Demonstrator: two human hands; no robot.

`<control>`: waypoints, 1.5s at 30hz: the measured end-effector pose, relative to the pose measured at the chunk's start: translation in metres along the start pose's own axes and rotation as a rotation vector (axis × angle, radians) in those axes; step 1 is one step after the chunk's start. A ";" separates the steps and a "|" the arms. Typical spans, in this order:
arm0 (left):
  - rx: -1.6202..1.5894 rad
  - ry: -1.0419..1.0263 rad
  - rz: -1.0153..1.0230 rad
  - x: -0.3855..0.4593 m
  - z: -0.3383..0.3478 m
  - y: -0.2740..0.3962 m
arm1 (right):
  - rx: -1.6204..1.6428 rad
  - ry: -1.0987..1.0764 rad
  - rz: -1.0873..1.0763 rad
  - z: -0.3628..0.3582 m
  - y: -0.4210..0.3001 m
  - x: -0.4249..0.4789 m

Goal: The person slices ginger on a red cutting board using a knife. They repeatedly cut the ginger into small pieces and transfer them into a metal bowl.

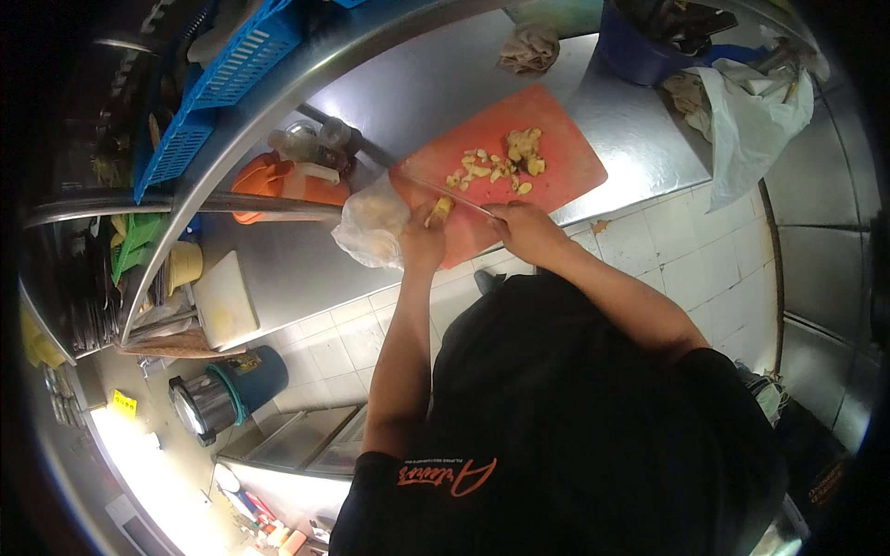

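My left hand (423, 240) holds a piece of ginger root (441, 207) on the lower left part of an orange-red cutting board (570, 160). In my right hand (525, 229) is the handle of a knife, its thin blade (452, 194) reaching up and left across the board, just beside the ginger piece. Several cut ginger slices (476, 169) lie scattered on the board beyond the blade. A knobbly ginger root (523, 146) rests among them, to the right. A translucent plastic bag (372, 219) with something pale inside touches the board's left edge, next to my left hand.
The board lies on a steel table (445, 76). Around it are a crumpled cloth (530, 50), a blue tub (629, 48) of dark items, a white plastic bag (754, 118), an orange container (261, 187), clear containers (306, 142) and a white board (226, 299). A curved steel rail (278, 97) runs overhead.
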State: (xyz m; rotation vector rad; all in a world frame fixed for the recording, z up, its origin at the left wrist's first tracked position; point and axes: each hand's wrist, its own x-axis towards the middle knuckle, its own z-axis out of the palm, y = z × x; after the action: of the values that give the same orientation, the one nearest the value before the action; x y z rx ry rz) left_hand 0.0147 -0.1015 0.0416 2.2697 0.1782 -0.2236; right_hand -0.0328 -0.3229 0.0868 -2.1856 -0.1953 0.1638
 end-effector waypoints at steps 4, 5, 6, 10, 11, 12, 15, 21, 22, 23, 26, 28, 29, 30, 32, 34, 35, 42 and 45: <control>-0.015 0.004 -0.005 -0.004 -0.001 0.005 | -0.047 0.003 0.045 0.002 -0.018 -0.020; -0.004 0.012 -0.002 -0.003 0.000 0.003 | -0.057 0.006 0.064 0.005 -0.018 -0.021; 0.008 0.015 0.003 -0.003 0.000 0.003 | -0.061 -0.011 0.061 0.008 -0.015 -0.019; 0.049 0.015 0.052 -0.002 -0.001 0.004 | 0.012 -0.025 0.042 0.022 0.012 0.002; 0.050 0.002 0.048 -0.002 -0.002 0.004 | 0.055 -0.015 0.033 0.025 0.018 0.005; 0.037 0.020 0.069 -0.005 -0.003 0.007 | 0.083 -0.015 0.061 0.022 0.016 0.006; -0.011 0.040 0.077 -0.012 -0.002 0.014 | 0.074 0.029 0.110 0.005 0.006 0.003; -0.057 0.135 0.219 -0.016 0.018 -0.006 | -0.141 -0.090 0.142 0.000 -0.012 -0.033; -0.085 0.098 0.137 -0.017 0.017 0.002 | -0.127 -0.087 0.137 0.002 -0.014 -0.038; -0.114 0.061 0.054 -0.018 0.015 0.011 | -0.114 -0.083 0.130 0.003 -0.014 -0.041; -0.065 0.026 0.049 -0.017 0.014 0.011 | -0.108 -0.073 0.145 0.007 -0.015 -0.042; -0.043 0.005 -0.005 -0.016 0.014 0.012 | -0.102 -0.065 0.120 0.013 -0.009 -0.039; -0.032 -0.006 -0.031 -0.017 0.014 0.012 | -0.084 -0.056 0.087 0.022 0.005 -0.033; -0.052 0.009 -0.007 -0.018 0.013 0.013 | -0.067 -0.044 0.046 0.026 0.014 -0.025; -0.093 0.046 0.042 -0.023 0.013 0.015 | 0.000 -0.044 0.038 0.018 0.018 -0.007; -0.076 0.038 0.039 -0.026 0.011 0.013 | 0.062 0.062 0.028 0.011 0.006 -0.006; -0.069 0.035 0.037 -0.027 0.010 0.012 | 0.041 0.062 0.051 0.002 -0.004 -0.007; 0.264 0.041 0.331 -0.036 -0.014 0.030 | -0.077 -0.079 0.085 -0.034 -0.006 -0.024; 0.224 0.053 0.433 -0.026 -0.007 0.008 | -0.083 -0.146 0.059 -0.047 -0.008 -0.015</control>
State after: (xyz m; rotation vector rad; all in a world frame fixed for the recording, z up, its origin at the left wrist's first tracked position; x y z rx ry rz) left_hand -0.0086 -0.1030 0.0580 2.4704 -0.3260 0.0483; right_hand -0.0388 -0.3583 0.1212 -2.2644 -0.2233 0.3554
